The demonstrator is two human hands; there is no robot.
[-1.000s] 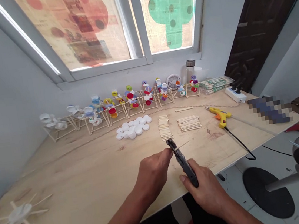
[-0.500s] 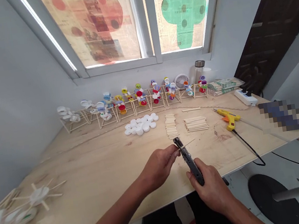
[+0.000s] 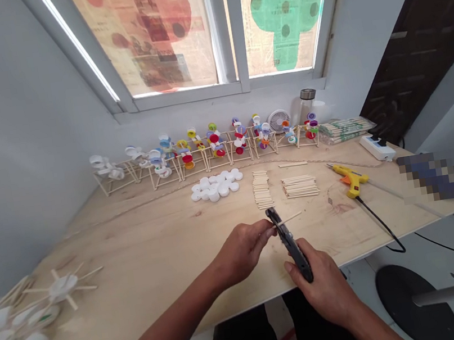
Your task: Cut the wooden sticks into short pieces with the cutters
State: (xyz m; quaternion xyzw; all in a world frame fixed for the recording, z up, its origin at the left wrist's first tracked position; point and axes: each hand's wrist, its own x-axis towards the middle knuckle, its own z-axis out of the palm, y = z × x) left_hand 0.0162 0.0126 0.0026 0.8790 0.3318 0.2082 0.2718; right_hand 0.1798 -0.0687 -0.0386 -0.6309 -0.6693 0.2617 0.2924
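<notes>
My left hand (image 3: 245,249) pinches one end of a thin wooden stick (image 3: 293,217). The stick lies across the head of a dark, plier-like hand cutter (image 3: 293,249), and its free end sticks out to the right. Wrapped round the cutter's handles is my right hand (image 3: 324,277), near the table's front edge. Whether the blades have bitten into the wood cannot be made out. Just beyond the tool lie a column of short sticks (image 3: 261,190) and a second stack of sticks (image 3: 300,186). Left of them sits a cluster of white bottle caps (image 3: 217,186).
A yellow glue gun (image 3: 351,178) with a black cord lies at right, near a white power strip (image 3: 377,147). Stick frames with coloured cap wheels (image 3: 215,144) line the wall. A spoked stick wheel (image 3: 63,286) rests at left; a bagged stick bundle (image 3: 346,129) lies at back right.
The view has shifted slightly. Both hands keep nearly the same pose, with the stick still across the cutter's head.
</notes>
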